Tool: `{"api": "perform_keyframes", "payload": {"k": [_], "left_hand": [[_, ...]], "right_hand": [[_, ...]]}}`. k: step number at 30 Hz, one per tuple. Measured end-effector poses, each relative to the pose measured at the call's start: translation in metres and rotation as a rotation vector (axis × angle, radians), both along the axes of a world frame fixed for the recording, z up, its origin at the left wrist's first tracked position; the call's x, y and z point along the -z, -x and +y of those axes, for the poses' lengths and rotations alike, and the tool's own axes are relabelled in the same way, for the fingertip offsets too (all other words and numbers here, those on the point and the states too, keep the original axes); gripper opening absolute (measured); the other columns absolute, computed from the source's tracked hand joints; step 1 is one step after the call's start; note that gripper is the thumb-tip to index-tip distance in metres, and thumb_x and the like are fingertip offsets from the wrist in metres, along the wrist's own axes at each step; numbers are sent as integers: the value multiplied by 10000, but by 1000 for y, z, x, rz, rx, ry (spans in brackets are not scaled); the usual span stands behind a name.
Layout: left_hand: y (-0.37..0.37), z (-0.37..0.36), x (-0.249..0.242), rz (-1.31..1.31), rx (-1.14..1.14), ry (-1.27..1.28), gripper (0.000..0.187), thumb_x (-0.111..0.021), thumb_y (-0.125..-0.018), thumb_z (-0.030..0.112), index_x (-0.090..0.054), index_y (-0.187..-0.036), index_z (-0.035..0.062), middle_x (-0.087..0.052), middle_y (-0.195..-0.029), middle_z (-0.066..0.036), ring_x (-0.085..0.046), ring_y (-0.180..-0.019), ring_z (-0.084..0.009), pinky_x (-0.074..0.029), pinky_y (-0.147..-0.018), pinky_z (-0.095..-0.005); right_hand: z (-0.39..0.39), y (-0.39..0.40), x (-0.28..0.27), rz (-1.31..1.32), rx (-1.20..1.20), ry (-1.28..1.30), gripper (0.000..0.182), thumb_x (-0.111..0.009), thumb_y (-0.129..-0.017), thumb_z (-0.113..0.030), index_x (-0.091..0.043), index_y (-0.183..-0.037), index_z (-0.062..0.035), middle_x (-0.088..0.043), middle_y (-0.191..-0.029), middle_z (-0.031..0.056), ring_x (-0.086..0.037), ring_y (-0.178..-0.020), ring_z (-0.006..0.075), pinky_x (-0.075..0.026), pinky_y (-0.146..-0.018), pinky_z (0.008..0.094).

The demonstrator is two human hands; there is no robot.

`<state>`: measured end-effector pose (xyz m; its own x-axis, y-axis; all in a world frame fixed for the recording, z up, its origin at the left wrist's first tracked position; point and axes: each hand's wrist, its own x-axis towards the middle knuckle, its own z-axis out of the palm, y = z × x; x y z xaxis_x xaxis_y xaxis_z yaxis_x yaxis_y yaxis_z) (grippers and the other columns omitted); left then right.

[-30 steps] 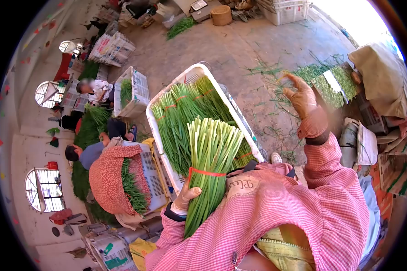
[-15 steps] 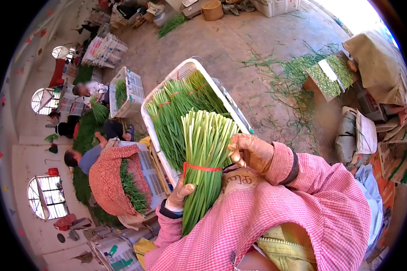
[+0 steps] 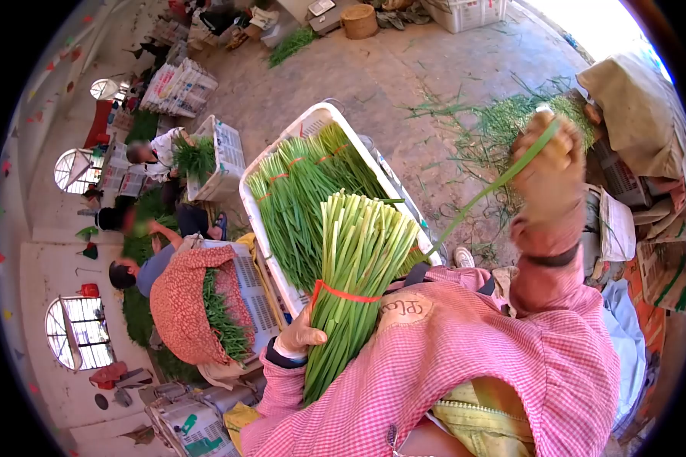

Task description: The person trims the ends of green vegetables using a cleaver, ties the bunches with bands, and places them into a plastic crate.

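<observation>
A thick bundle of green stalks (image 3: pixel 358 259), pale at its cut upper ends, stands in front of my chest with a red band (image 3: pixel 349 295) around it. My left hand (image 3: pixel 300 335), in a thin glove, wraps round the bundle's lower left side. Raised at the right and blurred by motion, my gloved right hand (image 3: pixel 547 164) grips a long green leaf (image 3: pixel 495 183) that trails down toward the bundle. Behind the bundle, a white crate (image 3: pixel 331 112) holds more banded bundles (image 3: pixel 297 183).
Two people (image 3: pixel 156 156) (image 3: pixel 141 270) are at the left near another crate (image 3: pixel 227 152) of greens. A red patterned cloth (image 3: pixel 183 297) covers greens close to my left. Cut scraps (image 3: pixel 503 122) litter the floor at right, beside sacks (image 3: pixel 636 107).
My right hand has moved from the bundle's top up and to the right, now with a long leaf. The bundle tilts slightly more to the right. A person behind has reached into the far crate.
</observation>
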<state>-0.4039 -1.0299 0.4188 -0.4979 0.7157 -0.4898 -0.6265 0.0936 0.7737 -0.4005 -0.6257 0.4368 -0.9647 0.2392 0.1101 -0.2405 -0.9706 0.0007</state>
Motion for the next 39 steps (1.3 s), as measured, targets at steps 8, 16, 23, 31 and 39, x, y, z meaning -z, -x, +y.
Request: {"api": "perform_keyframes", "payload": {"k": [8,16,23,31,39], "left_hand": [[20,23,-18,231,-175,216,798,-765,-610,202,-359,-1265,-6,-512,-1119,-65,-494,-999,-157,-384,-885,-290],[69,85,6,894,-300,484,803,-761,-578,381,-376,-1196,42,-558,-1021,-131,-566,-919,-226,-442,-822,-312],[66,55,57,1111,-238,448,1010,-734,-592,367,-154,-1317,-32,-369,-1239,-248,-402,-1148,-340,-332,-959,-354],[154,-82,96,266,-290,482,731,-672,-735,361,-326,-1296,44,-431,-1271,-130,-405,-1172,-235,-296,-1011,-350],[250,32,160,917,-607,980,1245,-584,-533,752,-13,-1372,32,-77,-1402,-247,-43,-1307,-376,-58,-1042,-493]], "right_hand": [[37,18,180,-987,309,-1786,403,-615,-771,-294,-515,-1051,-21,-588,-952,101,-561,-869,191,-453,-725,324],[-203,39,70,-396,-238,-660,616,-714,-704,-113,-367,-1208,-41,-537,-1064,89,-539,-936,198,-455,-823,329],[-191,84,76,-477,-224,-848,538,-726,-665,-58,-458,-1131,-23,-584,-972,78,-571,-846,178,-477,-759,314],[-124,214,68,-505,-627,-1021,486,-737,-664,-170,-512,-1070,-25,-617,-859,77,-605,-687,167,-516,-618,297],[-209,355,307,-596,-704,-1396,644,-799,-585,-202,-513,-1130,-14,-611,-986,122,-581,-889,207,-454,-810,301]]}}
